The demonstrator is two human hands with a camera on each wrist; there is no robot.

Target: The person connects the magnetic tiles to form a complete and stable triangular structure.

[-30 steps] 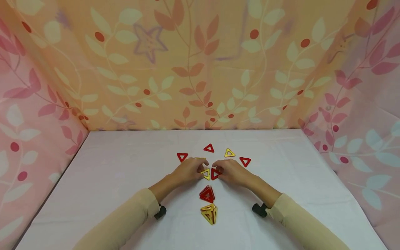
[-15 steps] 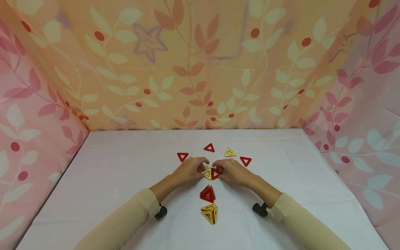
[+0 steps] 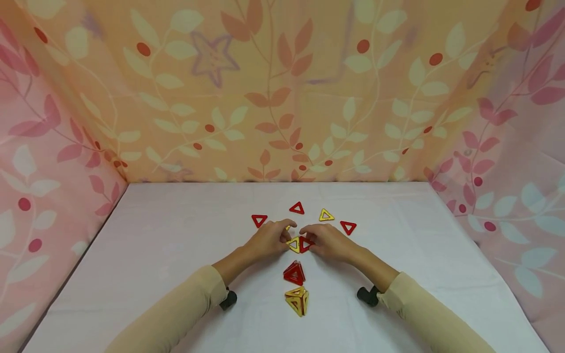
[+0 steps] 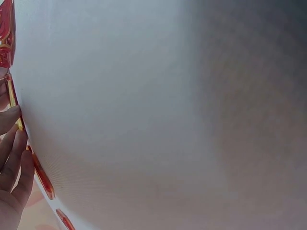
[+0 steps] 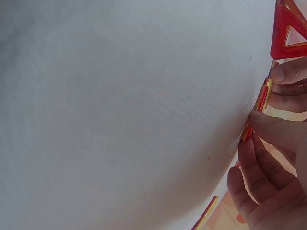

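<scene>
My left hand [image 3: 268, 239] pinches a yellow triangular magnetic tile [image 3: 298, 245] between thumb and fingers. Facing it, my right hand [image 3: 330, 241] pinches a red triangular magnetic tile [image 3: 301, 245]. The two tiles meet edge to edge just above the table. In the right wrist view, thumb and fingers grip the red tile [image 5: 262, 98] seen edge-on. Another yellow tile [image 3: 288, 227] lies mostly hidden behind my left fingers. Nearer to me stand a red pyramid [image 3: 294, 273] of triangular tiles and, in front of it, a yellow one [image 3: 297, 301].
Beyond the hands lie loose flat triangular tiles: a red one [image 3: 259, 216] at left, a red one [image 3: 297, 212] at the middle, a yellow one [image 3: 327, 219] and a red one [image 3: 348, 223] at right. Patterned curtains [image 3: 273, 98] border the white table [image 3: 176, 215].
The held yellow and red tiles have closed the small gap between them and now touch. The partly hidden yellow tile has shifted beside my left fingers. Both hands stay nearly in place.
</scene>
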